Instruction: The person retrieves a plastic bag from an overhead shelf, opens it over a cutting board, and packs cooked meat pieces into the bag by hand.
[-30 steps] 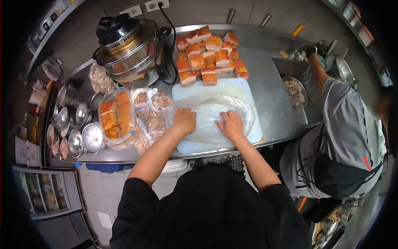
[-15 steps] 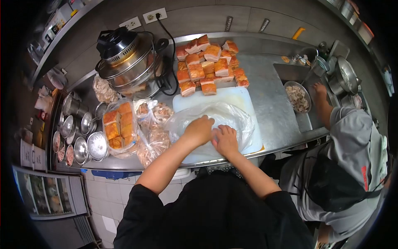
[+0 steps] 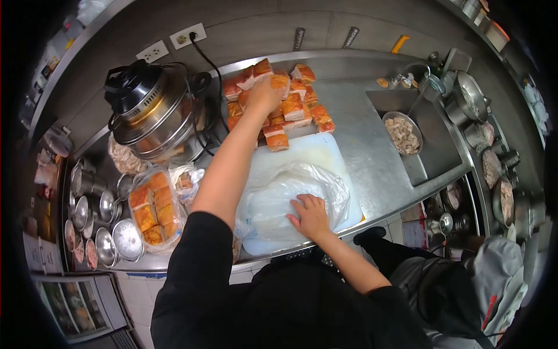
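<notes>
My left hand (image 3: 264, 96) is stretched out over the stack of roasted pork belly pieces (image 3: 293, 106), which have orange-brown crackling tops and pale sides. Its fingertips point down among the back pieces and are hidden, so any hold on a piece is not visible. A clear plastic bag (image 3: 273, 200) lies spread flat on the white cutting board (image 3: 343, 168). My right hand (image 3: 310, 216) rests on that bag with its fingers apart, holding nothing.
Left of the board is a bag of packed pork belly (image 3: 156, 206), then several steel bowls (image 3: 128, 239). A glass-bowled cooker (image 3: 154, 116) stands behind. Right, a bowl of cut meat (image 3: 403, 134) sits in the sink (image 3: 433, 157); a co-worker (image 3: 494, 279) bends at lower right.
My left hand has left the plastic bag and moved forward to the pork belly stack. My right hand stays on the bag. The co-worker's hand has left the sink, and they have bent lower.
</notes>
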A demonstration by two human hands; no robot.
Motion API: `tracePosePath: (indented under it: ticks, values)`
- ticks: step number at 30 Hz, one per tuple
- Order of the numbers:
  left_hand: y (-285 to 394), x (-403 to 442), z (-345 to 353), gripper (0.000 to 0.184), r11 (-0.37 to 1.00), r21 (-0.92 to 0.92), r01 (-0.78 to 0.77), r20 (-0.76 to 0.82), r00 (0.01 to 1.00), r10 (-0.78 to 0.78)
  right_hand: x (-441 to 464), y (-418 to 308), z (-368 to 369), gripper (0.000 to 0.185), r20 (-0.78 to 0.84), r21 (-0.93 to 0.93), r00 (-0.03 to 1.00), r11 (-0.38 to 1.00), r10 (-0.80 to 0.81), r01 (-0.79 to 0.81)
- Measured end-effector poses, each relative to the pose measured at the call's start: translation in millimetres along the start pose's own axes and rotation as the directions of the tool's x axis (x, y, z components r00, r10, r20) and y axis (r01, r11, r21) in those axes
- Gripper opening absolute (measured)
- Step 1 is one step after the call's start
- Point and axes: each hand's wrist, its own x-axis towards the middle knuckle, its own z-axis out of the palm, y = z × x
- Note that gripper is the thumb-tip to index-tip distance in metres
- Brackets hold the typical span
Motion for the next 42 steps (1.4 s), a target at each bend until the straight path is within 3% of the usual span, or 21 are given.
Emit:
tracePosePath:
  ticks: [8, 10, 11, 13, 14, 15, 17, 18, 19, 20, 23, 27, 29, 32, 34, 35, 37, 40, 42]
  values:
    - [4, 77, 64, 0.059, 0.954, 0.29, 0.073, 0.246, 0.958, -0.148, 3, 5, 1, 0.042, -0.015, 0.036, 1.0, 0.999, 0.027, -0.026]
    - [-14, 85, 84, 0.061, 0.983, 0.112, 0.143, 0.166, 0.973, -0.161, 3, 5, 2, 0.042, -0.015, 0.037, 0.999, 0.999, 0.029, -0.029]
    - [-23, 90, 88, 0.061, 0.983, 0.112, 0.145, 0.166, 0.973, -0.162, 3, 5, 1, 0.042, -0.015, 0.03, 1.0, 0.999, 0.023, -0.022]
    - [-42, 101, 93, 0.063, 0.988, -0.114, 0.1, 0.189, 0.979, -0.077, 4, 6, 0, 0.042, -0.022, 0.029, 1.0, 0.999, 0.018, -0.018]
    - [-54, 108, 96, 0.063, 0.988, -0.11, 0.112, 0.189, 0.978, -0.09, 4, 5, 1, 0.042, -0.026, 0.031, 1.0, 0.999, 0.012, -0.012]
    - [-71, 117, 104, 0.061, 0.957, -0.269, 0.11, 0.185, 0.981, -0.06, 3, 5, 2, 0.042, -0.013, 0.041, 1.0, 0.999, 0.003, -0.003]
    - [-78, 100, 84, 0.064, 0.773, -0.617, 0.15, 0.184, 0.982, -0.044, 3, 7, 5, 0.041, 0.014, 0.026, 1.0, 0.999, 0.025, -0.025]
    - [-57, 66, 39, 0.066, 0.764, -0.597, 0.246, 0.249, 0.962, -0.116, 3, 8, 6, 0.041, 0.008, 0.024, 1.0, 0.999, 0.023, -0.023]
    - [-48, 34, 8, 0.073, 0.646, -0.709, 0.283, 0.278, 0.954, -0.112, 1, 7, 7, 0.041, 0.013, 0.026, 1.0, 0.999, 0.024, -0.024]
    - [-49, 14, -17, 0.079, 0.612, -0.727, 0.312, 0.347, 0.936, -0.065, -1, 7, 8, 0.041, 0.056, 0.054, 0.998, 0.998, 0.021, -0.024]
    - [-22, -82, -84, 0.073, 0.356, -0.856, 0.374, 0.393, 0.919, -0.022, -1, 6, 7, 0.041, 0.001, 0.048, 1.0, 0.999, -0.021, 0.021]
    - [-15, -189, -87, 0.067, 0.359, -0.808, 0.467, 0.443, 0.884, -0.153, -1, 8, 8, 0.04, -0.03, 0.061, 0.999, 0.998, -0.026, 0.027]
    - [-7, -231, -71, 0.063, 0.514, -0.646, 0.565, 0.553, 0.81, -0.194, -3, 10, 7, 0.04, -0.043, 0.069, 0.999, 0.997, -0.031, 0.034]
    - [9, -269, -26, 0.056, 0.536, -0.632, 0.56, 0.56, 0.808, -0.182, -6, 13, 5, 0.041, 0.005, 0.064, 0.999, 0.997, -0.042, 0.042]
    - [9, -277, -3, 0.059, 0.734, -0.404, 0.546, 0.567, 0.779, -0.267, -8, 16, 8, 0.041, -0.013, 0.074, 0.998, 0.996, -0.058, 0.059]
    - [6, -277, 3, 0.059, 0.738, -0.403, 0.541, 0.559, 0.784, -0.27, -9, 17, 10, 0.042, -0.024, 0.08, 0.998, 0.995, -0.063, 0.064]
    - [4, -274, 7, 0.069, 0.928, -0.008, 0.374, 0.293, 0.888, -0.355, -9, 17, 9, 0.041, -0.056, 0.099, 0.996, 0.993, -0.063, 0.069]
    - [-9, -267, 8, 0.068, 0.895, 0.098, 0.434, 0.15, 0.883, -0.445, -11, 16, 6, 0.041, -0.051, 0.136, 0.997, 0.989, -0.055, 0.062]
    - [-11, -265, 7, 0.067, 0.902, 0.166, 0.398, 0.147, 0.895, -0.422, -9, 19, 4, 0.042, -0.021, 0.148, 0.998, 0.987, -0.056, 0.058]
